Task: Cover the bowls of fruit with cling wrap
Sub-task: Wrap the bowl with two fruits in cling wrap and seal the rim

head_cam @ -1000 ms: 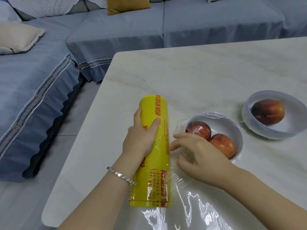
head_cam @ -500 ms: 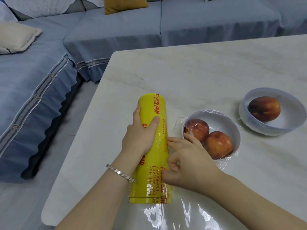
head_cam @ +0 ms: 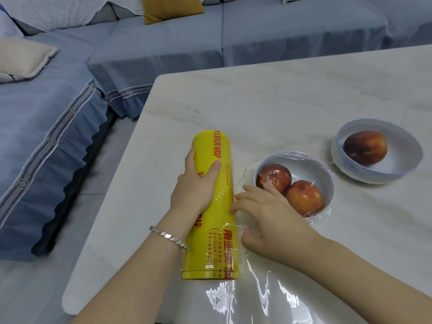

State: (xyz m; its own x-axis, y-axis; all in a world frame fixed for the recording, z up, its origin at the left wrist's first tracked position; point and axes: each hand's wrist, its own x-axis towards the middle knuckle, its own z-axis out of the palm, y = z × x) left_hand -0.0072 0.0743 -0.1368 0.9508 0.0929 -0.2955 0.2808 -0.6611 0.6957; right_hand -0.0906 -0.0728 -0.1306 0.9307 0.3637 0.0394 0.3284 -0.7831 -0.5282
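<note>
A yellow cling wrap roll (head_cam: 214,244) lies lengthwise on the white table (head_cam: 292,99). My left hand (head_cam: 197,183) grips its middle from the left, thumb on top. My right hand (head_cam: 268,213) rests on the clear film (head_cam: 257,298) stretched between the roll and the near bowl, fingertips touching the roll's right side. The near white bowl (head_cam: 327,181) holds two red fruits (head_cam: 304,195) under film, and my right hand hides its front rim. The far white bowl (head_cam: 364,171), to the right, holds one fruit (head_cam: 364,147), and film clings around its base.
The table's rounded left corner (head_cam: 70,302) lies close to my left forearm. A blue-covered sofa (head_cam: 58,136) runs along the left and back, with a cream cushion (head_cam: 21,57) and a mustard cushion (head_cam: 170,8). Grey floor (head_cam: 98,206) lies between the sofa and the table.
My right hand has slid left from the near bowl's rim to the side of the roll. My left hand has kept its grip on the roll.
</note>
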